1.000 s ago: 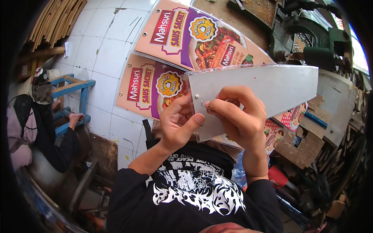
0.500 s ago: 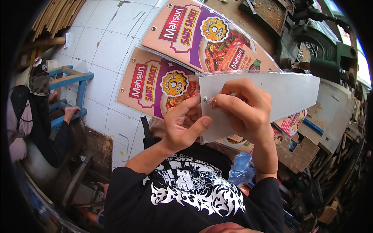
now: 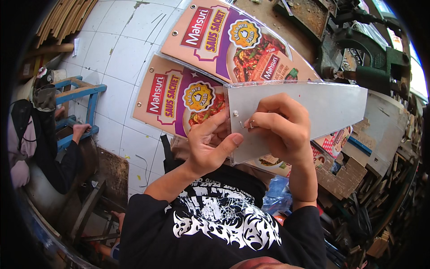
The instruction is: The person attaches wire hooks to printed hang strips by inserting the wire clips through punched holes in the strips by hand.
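Note:
A sign board (image 3: 322,105) lies face down in front of me, its plain grey-white back covered in clear plastic. My left hand (image 3: 210,145) grips its left edge, thumb on top and fingers underneath. Near that edge sits a small metal eyelet (image 3: 235,113). Just right of it, my right hand (image 3: 284,127) pinches a small bent metal hook (image 3: 242,124) between thumb and forefinger, apart from the eyelet. Beneath and beyond lie two printed sign boards, an upper one (image 3: 219,54) and a lower one (image 3: 154,101), both peach and purple with eyelets along their left edges.
A green and black iron press (image 3: 371,67) stands at the far right. Wood scraps (image 3: 385,201) are piled along the right side. At left, a person's hand (image 3: 80,130) rests by a blue stool (image 3: 80,94). Wooden strips (image 3: 62,20) lie at upper left on white floor tiles (image 3: 118,54).
My right hand has drawn the hook a little down and right, away from the eyelet. My left hand keeps its grip on the board's edge.

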Available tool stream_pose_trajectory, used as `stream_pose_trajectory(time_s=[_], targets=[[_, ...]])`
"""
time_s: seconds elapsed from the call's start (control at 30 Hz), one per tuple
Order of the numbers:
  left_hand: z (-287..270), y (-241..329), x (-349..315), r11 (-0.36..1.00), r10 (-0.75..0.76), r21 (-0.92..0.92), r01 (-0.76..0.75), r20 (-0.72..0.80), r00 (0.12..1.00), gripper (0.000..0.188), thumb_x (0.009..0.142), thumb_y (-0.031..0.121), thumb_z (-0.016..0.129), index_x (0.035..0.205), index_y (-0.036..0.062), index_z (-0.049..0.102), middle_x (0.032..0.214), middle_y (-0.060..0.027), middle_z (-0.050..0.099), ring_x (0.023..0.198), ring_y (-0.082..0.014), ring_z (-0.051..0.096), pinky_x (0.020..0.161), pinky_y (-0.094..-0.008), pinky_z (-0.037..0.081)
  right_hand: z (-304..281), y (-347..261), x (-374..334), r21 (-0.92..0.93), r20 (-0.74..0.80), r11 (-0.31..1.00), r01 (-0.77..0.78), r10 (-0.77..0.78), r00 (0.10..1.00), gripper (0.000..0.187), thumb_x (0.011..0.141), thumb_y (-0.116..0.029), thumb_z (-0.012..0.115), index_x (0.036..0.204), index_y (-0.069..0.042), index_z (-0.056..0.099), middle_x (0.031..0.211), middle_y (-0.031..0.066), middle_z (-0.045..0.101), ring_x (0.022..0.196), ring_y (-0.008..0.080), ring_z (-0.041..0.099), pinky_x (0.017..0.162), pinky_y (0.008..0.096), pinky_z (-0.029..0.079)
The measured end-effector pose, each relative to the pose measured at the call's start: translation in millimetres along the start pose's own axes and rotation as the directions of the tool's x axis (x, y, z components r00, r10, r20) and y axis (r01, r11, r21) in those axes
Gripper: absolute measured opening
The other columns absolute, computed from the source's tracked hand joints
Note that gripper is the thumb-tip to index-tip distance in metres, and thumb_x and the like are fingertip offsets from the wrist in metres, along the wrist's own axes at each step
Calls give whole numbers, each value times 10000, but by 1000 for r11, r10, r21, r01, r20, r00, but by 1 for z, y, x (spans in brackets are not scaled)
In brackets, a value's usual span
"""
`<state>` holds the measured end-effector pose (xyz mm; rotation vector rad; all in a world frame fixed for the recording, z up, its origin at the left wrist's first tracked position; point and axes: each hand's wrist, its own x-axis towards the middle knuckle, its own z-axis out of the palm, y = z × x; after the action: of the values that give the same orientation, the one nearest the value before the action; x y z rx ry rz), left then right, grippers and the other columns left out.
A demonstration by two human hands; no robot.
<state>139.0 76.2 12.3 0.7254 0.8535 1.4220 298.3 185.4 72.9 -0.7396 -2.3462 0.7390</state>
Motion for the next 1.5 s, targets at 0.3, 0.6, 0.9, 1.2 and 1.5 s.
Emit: stream_pose_trajectory(time_s=[0.3, 0.6, 0.9, 1.2, 1.5], targets=[[-1, -2, -1, 1000, 13, -27, -13, 4, 1000, 579, 913, 1, 650, 1413, -118, 385, 1226, -219, 627, 1083, -207, 633, 927, -304, 502, 5, -1, 6, -10, -62, 1000, -27, 26, 998, 204, 684, -103, 779, 866, -124, 689, 843, 20, 595, 565, 159, 576, 502, 292, 438], [-2, -2, 1, 1000, 26, -10, -26, 9, 1000, 570, 907, -10, 652, 1400, -131, 393, 1207, -214, 634, 1052, -206, 646, 906, -307, 523, 0, 0, 13, -24, 14, 999, -42, 43, 999, 216, 678, -68, 763, 870, -129, 686, 852, 20, 602, 580, 169, 593, 515, 308, 455], [-2, -3, 0, 1000, 22, -5, -22, -1, 1000, 570, 905, 0, 655, 1390, -147, 392, 1193, -216, 633, 1044, -209, 646, 895, -312, 529, -17, -10, 33, 98, 244, 971, -216, 187, 952, 132, 767, 27, 699, 891, -3, 667, 835, 89, 597, 731, 227, 615, 650, 315, 476], [2, -2, -1, 1000, 21, -12, -21, -26, 999, 576, 917, 22, 655, 1404, -130, 387, 1202, -206, 633, 1040, -190, 645, 885, -299, 528, -22, -16, 50, 19, 323, 968, -250, 231, 918, 104, 826, -128, 673, 848, -30, 647, 788, 111, 571, 742, 338, 599, 635, 417, 449], [1, 1, 0, 999, 19, -27, -18, 8, 1000, 584, 918, 18, 655, 1412, -125, 376, 1218, -210, 626, 1061, -194, 640, 899, -296, 525, -22, -17, 52, 9, 348, 974, -228, 211, 913, 93, 846, -65, 671, 853, 17, 625, 756, 100, 552, 656, 249, 554, 597, 337, 420]])
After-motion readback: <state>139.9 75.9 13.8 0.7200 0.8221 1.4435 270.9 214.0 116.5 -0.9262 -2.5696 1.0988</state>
